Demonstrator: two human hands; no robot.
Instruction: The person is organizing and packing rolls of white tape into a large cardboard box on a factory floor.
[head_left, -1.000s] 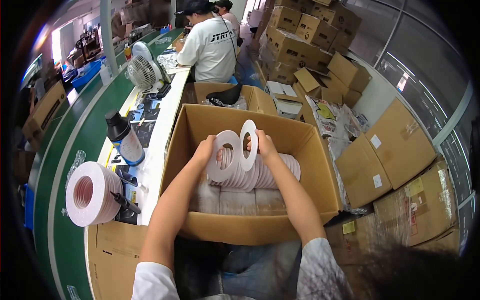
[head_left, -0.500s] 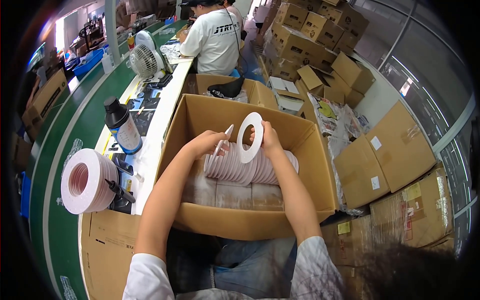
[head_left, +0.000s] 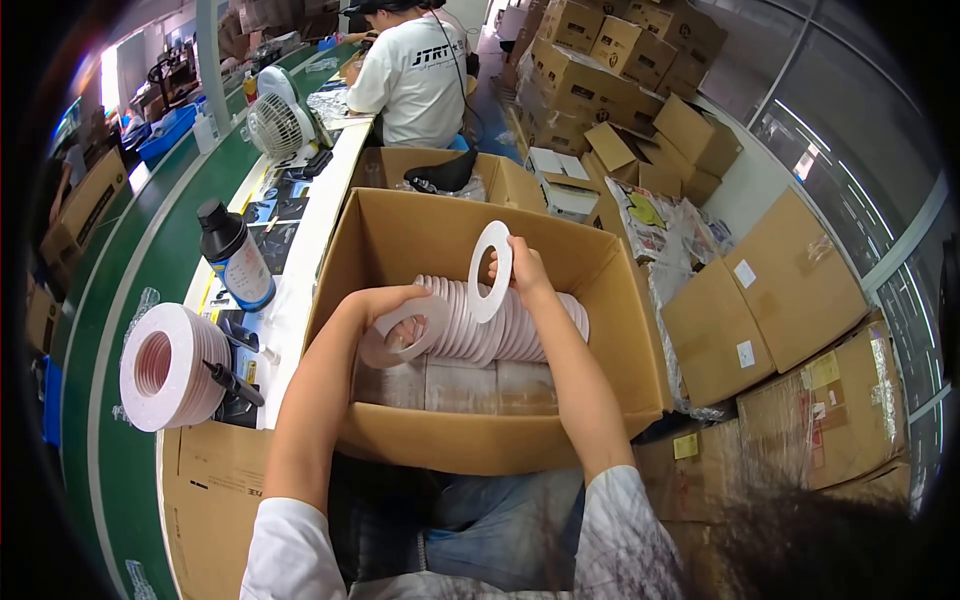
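My right hand (head_left: pixel 525 268) pinches a flat white ring (head_left: pixel 485 309) by its right edge and holds it upright over the open cardboard box (head_left: pixel 470 440). My left hand (head_left: pixel 385 305) grips another flat ring (head_left: pixel 432 322) inside the box, at the left end of a row of rings; its fingertips show through the hole. Several pale pinkish rings (head_left: pixel 470 325) stand on edge in that row. Beneath them lies a layer of plastic-wrapped packs (head_left: pixel 460 388).
On the white bench at left stand a stack of rings (head_left: pixel 150 395), a black-capped bottle (head_left: pixel 236 258), a small black bottle (head_left: pixel 235 382) and a fan (head_left: pixel 280 122). A green conveyor (head_left: pixel 160 250) runs alongside. A person (head_left: pixel 418 85) sits ahead; cartons (head_left: pixel 765 310) line the right.
My left hand has moved down and left, and its ring has turned from nearly edge-on to face up toward me. My right hand's ring has shifted slightly left and turned narrower.
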